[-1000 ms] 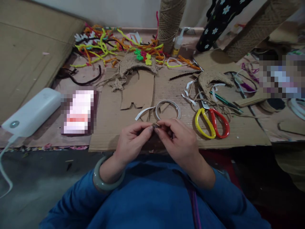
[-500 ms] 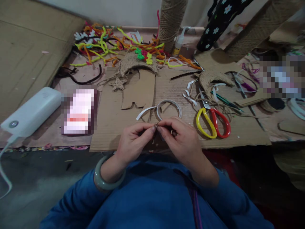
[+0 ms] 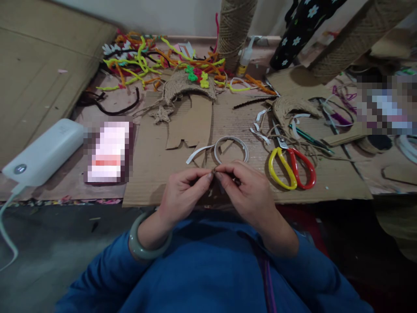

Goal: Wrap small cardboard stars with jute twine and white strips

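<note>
- Left hand (image 3: pixel 182 193) and right hand (image 3: pixel 247 195) meet fingertip to fingertip at 6 o'clock, both pinching one small twine piece (image 3: pixel 214 172), too small to make out.
- Judging progress: a twine-wrapped arch (image 3: pixel 187 84) lies finished at 12 o'clock; a bare cardboard cutout (image 3: pixel 190 124) below it looks unwrapped, so work seems left.
- Tape ring (image 3: pixel 231 148) lies just beyond the fingers; scissors (image 3: pixel 291 167) at 3 o'clock.
- Surface: cardboard sheet (image 3: pixel 156 174) on a low table, pipe cleaners (image 3: pixel 146 58) at 11 o'clock, power bank (image 3: pixel 42 152) at 9 o'clock.
- A twine spool (image 3: pixel 234 30) stands at 12 o'clock against a pale wall.
</note>
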A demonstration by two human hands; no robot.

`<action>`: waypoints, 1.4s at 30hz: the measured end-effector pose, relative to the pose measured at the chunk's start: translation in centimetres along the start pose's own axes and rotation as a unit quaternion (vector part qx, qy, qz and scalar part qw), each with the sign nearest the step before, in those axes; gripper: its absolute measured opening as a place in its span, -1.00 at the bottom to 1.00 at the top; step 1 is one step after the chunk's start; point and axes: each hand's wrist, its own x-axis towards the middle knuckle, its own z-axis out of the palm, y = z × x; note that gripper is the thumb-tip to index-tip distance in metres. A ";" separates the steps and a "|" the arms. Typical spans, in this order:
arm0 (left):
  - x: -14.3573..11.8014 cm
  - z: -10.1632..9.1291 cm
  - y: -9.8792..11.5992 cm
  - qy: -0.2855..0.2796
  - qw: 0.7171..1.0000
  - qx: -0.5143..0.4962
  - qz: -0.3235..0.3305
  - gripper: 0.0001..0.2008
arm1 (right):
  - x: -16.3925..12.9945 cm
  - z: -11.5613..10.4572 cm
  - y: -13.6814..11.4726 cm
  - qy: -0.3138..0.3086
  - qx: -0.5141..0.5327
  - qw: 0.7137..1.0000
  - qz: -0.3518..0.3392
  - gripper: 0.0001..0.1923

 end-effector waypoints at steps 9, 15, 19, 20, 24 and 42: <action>0.0 0.1 -0.1 0.006 1.000 0.009 -0.002 -0.80 | 0.0 0.0 0.2 -0.006 0.013 1.000 0.006 -0.89; 0.1 0.2 0.1 0.008 1.000 0.013 0.006 -0.82 | 0.0 0.1 0.2 -0.010 0.022 1.000 0.006 -0.90; 0.1 0.2 0.0 0.008 1.000 0.015 0.011 -0.82 | 0.0 0.0 0.2 -0.019 0.020 1.000 0.014 -0.89; 0.1 0.2 0.0 0.008 1.000 0.014 0.011 -0.82 | 0.0 0.0 0.2 -0.019 0.020 1.000 0.014 -0.89; 0.1 0.1 0.0 0.009 1.000 0.009 0.012 -0.84 | 0.0 -0.1 0.2 -0.020 0.017 1.000 0.013 -0.89; 0.1 0.5 0.4 0.032 0.999 0.011 -0.002 -0.86 | -0.2 0.1 0.1 -0.020 0.007 1.000 0.000 -0.88</action>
